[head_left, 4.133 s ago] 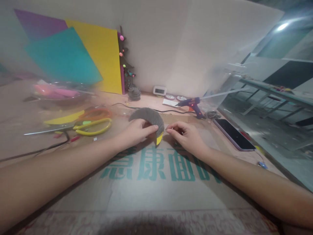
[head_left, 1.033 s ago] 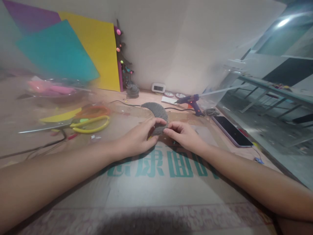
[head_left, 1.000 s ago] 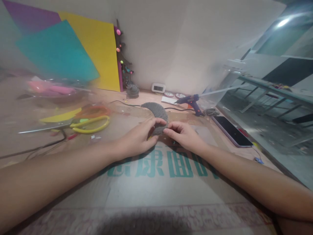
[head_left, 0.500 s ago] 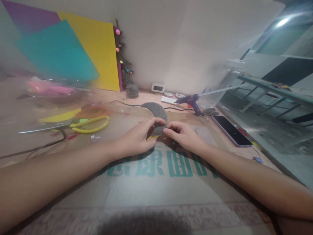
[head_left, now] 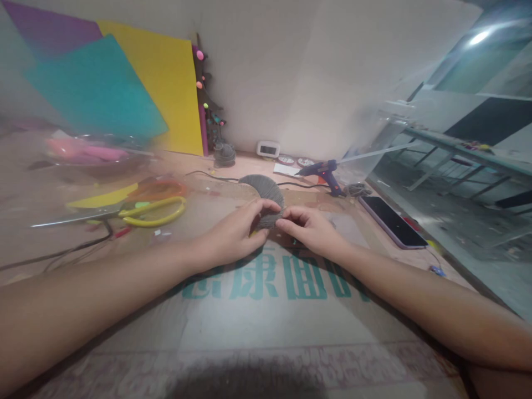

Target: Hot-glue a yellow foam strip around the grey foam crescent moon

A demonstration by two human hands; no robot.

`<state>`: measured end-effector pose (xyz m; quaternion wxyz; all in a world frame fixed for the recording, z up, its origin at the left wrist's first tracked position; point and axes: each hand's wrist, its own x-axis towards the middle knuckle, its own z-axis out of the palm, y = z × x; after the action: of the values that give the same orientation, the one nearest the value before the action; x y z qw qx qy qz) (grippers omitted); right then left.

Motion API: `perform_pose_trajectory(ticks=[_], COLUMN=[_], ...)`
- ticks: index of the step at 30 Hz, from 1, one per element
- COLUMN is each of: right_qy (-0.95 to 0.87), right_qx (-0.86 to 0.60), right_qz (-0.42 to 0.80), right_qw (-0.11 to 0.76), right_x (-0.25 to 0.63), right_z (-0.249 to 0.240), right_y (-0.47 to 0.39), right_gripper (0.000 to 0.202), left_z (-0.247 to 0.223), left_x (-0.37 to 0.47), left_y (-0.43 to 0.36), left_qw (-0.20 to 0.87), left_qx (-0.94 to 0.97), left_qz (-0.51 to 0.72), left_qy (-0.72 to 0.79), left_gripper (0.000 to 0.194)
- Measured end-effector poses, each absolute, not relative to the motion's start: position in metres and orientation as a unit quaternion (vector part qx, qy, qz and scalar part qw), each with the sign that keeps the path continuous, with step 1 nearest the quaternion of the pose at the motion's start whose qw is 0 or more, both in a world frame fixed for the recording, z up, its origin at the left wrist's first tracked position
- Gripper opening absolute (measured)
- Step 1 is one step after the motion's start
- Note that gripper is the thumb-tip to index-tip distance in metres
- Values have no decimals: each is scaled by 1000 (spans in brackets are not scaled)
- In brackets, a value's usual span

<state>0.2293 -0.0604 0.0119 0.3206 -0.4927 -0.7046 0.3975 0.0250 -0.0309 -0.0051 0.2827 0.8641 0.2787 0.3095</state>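
Observation:
A crescent shape wrapped in grey yarn (head_left: 266,187) stands in the middle of the work area, a trace of yellow showing at its lower end. My left hand (head_left: 236,231) is closed on the lower part of the crescent, index finger across it and thumb below. At the crescent's right edge, my right hand (head_left: 310,228) has thumb and index finger pinched together. Whatever lies between those fingertips, perhaps the yarn, is too small to make out. Part of the crescent is hidden behind my left fingers.
Yellow-handled scissors (head_left: 153,213) lie left, near orange-handled ones (head_left: 160,188). A blue glue gun (head_left: 326,172) stands behind right, its cord running behind the crescent. A phone (head_left: 393,221) lies right. Grey yarn (head_left: 225,154) and a small white clock (head_left: 268,149) stand by the wall.
The yellow at the crescent's lower end shows less now, and my left thumb has shifted slightly up there. Otherwise both hands keep nearly the same place.

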Motion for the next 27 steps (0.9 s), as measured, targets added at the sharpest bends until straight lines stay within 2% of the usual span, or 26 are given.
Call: perform_pose_trajectory(ticks=[6, 10, 12, 16, 22, 27], right_qy=[-694, -674, -660, -647, -643, -651], right_qx=[-495, -490, -498, -496, -497, -495], right_qz=[404, 427, 437, 443, 439, 435], right_qw=[332, 352, 355, 374, 382, 376], right_x=[228, 229, 229, 228, 229, 229], right_z=[11, 10, 11, 12, 14, 14], right_y=[-60, -60, -60, -60, -59, -59], right_gripper=[29, 29, 31, 32, 33, 32], left_z=[-2, 1, 2, 4, 10, 9], left_x=[24, 24, 24, 24, 24, 25], left_y=[-32, -34, -34, -28, -25, -24], left_qw=[282, 326, 356, 370, 327, 329], left_qx=[865, 852, 831, 787, 822, 817], left_qz=[298, 294, 312, 375, 308, 291], left_qy=[289, 286, 291, 320, 351, 374], left_gripper=[42, 48, 44, 24, 42, 41])
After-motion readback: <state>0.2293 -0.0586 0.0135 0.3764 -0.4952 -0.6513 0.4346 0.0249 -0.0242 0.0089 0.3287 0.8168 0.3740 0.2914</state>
